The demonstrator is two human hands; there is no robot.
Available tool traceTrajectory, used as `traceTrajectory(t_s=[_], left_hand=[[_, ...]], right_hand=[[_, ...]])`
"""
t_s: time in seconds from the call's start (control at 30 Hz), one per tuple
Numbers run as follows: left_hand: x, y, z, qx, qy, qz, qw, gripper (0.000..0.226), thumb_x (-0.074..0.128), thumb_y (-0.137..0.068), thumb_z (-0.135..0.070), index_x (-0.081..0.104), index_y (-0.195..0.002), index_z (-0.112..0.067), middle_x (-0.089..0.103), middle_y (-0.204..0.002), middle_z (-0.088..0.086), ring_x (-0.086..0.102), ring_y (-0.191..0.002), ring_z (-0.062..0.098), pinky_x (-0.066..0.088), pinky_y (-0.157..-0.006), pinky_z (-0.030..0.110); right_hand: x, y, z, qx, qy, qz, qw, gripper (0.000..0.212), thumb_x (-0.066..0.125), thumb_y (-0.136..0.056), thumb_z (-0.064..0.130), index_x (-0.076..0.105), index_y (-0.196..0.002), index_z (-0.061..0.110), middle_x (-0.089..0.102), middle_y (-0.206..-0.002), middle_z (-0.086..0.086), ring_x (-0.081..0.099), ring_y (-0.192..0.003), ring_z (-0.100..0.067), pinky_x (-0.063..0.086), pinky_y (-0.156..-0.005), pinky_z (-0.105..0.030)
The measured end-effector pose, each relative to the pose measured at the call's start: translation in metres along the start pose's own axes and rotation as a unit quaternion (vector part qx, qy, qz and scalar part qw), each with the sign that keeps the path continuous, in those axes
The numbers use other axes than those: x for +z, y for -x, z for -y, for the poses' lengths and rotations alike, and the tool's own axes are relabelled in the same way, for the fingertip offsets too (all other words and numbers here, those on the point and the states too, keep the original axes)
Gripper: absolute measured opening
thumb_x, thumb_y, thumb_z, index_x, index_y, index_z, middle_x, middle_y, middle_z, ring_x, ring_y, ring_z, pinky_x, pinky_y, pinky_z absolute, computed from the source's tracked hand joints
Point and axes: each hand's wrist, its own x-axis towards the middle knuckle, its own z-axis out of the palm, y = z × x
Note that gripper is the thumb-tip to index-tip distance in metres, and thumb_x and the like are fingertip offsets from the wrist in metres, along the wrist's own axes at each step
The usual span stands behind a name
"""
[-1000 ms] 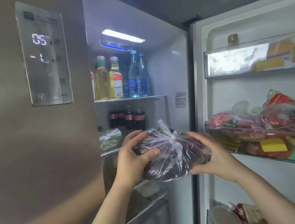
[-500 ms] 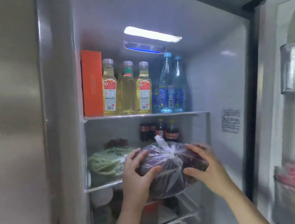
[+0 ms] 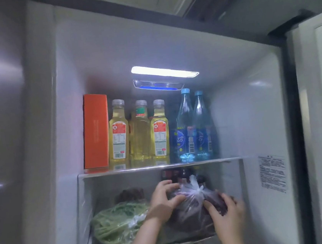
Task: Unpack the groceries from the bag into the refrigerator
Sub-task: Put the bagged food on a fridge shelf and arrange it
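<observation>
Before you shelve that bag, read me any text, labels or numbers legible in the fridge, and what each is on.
Nothing reads clearly.
Red-and-white labels on the yellow-liquid bottles: barcodes and print, too blurred.
Blue labels on the clear blue-capped bottles: white characters, not legible.
Tall orange carton: faint side print, unreadable.
White sticker on the right inner wall: text lines too small.
Knotted clear plastic bag of dark purple produce, gripped by the left hand and right hand: no text.
</observation>
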Motion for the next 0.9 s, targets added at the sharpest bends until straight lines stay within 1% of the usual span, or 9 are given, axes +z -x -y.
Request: traceTrajectory(t_s=[0.17,0.23,0.33,0.5,0.6,0.67,0.73,0.8,0.9], left_hand=[[0.021,-0.011,0.029,-0.047,-0.055,0.051,0.996,0.038,0.068,-0.085,-0.036,0.066,-0.119,-0.02,0.051,-0.133,-0.001,0.048,-0.122,0.009,0.029,-0.103,0.015],[0.028,-0.013,0.03,-0.059,-0.086,0.056,0.993,0.04,0.065,-0.087,-0.038,0.065,-0.12,-0.016,0.051,-0.137,0.005,0.047,-0.128,0.016,0.03,-0.107,0.021],[0.036,-0.002,0.023,-0.061,-0.119,0.061,0.989,0.045,0.056,-0.088,-0.049,0.063,-0.123,-0.022,0.044,-0.146,0.004,0.041,-0.133,0.017,0.032,-0.11,0.031],[0.052,0.048,0.012,-0.056,-0.193,-0.005,0.98,0.047,0.037,-0.095,-0.054,0.041,-0.14,-0.038,0.018,-0.158,0.0,0.011,-0.145,0.019,0.011,-0.116,0.033],[0.056,0.07,0.006,-0.043,-0.198,0.007,0.979,0.053,0.034,-0.094,-0.058,0.025,-0.145,-0.044,-0.003,-0.16,-0.003,-0.008,-0.147,0.019,0.007,-0.117,0.036],[0.056,0.073,0.003,-0.035,-0.219,0.03,0.975,0.058,0.037,-0.091,-0.062,0.018,-0.145,-0.049,-0.009,-0.16,-0.007,-0.013,-0.146,0.019,0.006,-0.117,0.037],[0.056,0.071,0.002,-0.028,-0.24,0.05,0.969,0.062,0.036,-0.089,-0.067,0.013,-0.145,-0.051,-0.012,-0.159,-0.008,-0.014,-0.146,0.019,0.005,-0.118,0.038],[0.055,0.065,0.002,-0.026,-0.263,0.066,0.962,0.062,0.032,-0.089,-0.069,0.012,-0.145,-0.051,-0.012,-0.159,-0.007,-0.014,-0.146,0.019,0.003,-0.118,0.039],[0.052,0.053,0.002,-0.026,-0.294,0.092,0.951,0.062,0.026,-0.089,-0.071,0.013,-0.146,-0.05,-0.008,-0.16,-0.004,-0.01,-0.147,0.021,0.004,-0.119,0.04]], right_hand=[[0.023,0.005,-0.013,0.032,0.094,-0.028,0.995,0.048,0.082,-0.066,0.042,0.071,-0.109,0.025,0.055,-0.107,-0.013,0.059,-0.094,-0.032,0.045,-0.089,-0.042],[0.022,0.009,-0.011,0.043,0.116,-0.01,0.992,0.046,0.076,-0.074,0.042,0.068,-0.115,0.023,0.054,-0.108,-0.015,0.055,-0.098,-0.032,0.042,-0.09,-0.039],[0.015,0.015,-0.003,0.035,0.131,0.044,0.99,0.05,0.068,-0.081,0.044,0.06,-0.125,0.022,0.05,-0.114,-0.015,0.05,-0.104,-0.032,0.037,-0.089,-0.035],[-0.003,0.023,-0.011,-0.023,0.138,0.166,0.976,0.076,0.062,-0.078,0.06,0.039,-0.142,0.026,0.041,-0.122,-0.006,0.043,-0.115,-0.025,0.035,-0.094,-0.03],[-0.016,0.024,-0.032,-0.096,0.171,0.19,0.962,0.087,0.053,-0.065,0.075,0.039,-0.141,0.036,0.045,-0.119,-0.001,0.041,-0.112,-0.022,0.038,-0.097,-0.034],[-0.02,0.024,-0.039,-0.133,0.157,0.223,0.953,0.082,0.058,-0.068,0.071,0.04,-0.14,0.037,0.042,-0.131,-0.003,0.039,-0.122,-0.022,0.035,-0.102,-0.03],[-0.019,0.025,-0.042,-0.125,0.108,0.289,0.943,0.073,0.062,-0.081,0.057,0.031,-0.145,0.038,0.012,-0.155,0.003,0.026,-0.139,-0.016,0.029,-0.108,-0.028],[-0.015,0.024,-0.044,-0.113,0.094,0.318,0.937,0.07,0.057,-0.087,0.053,0.024,-0.147,0.042,-0.008,-0.158,0.014,0.02,-0.143,-0.011,0.029,-0.111,-0.031],[-0.008,0.019,-0.045,-0.119,0.094,0.318,0.936,0.062,0.055,-0.089,0.051,0.03,-0.145,0.04,0.0,-0.157,0.011,0.024,-0.142,-0.014,0.03,-0.111,-0.032]])
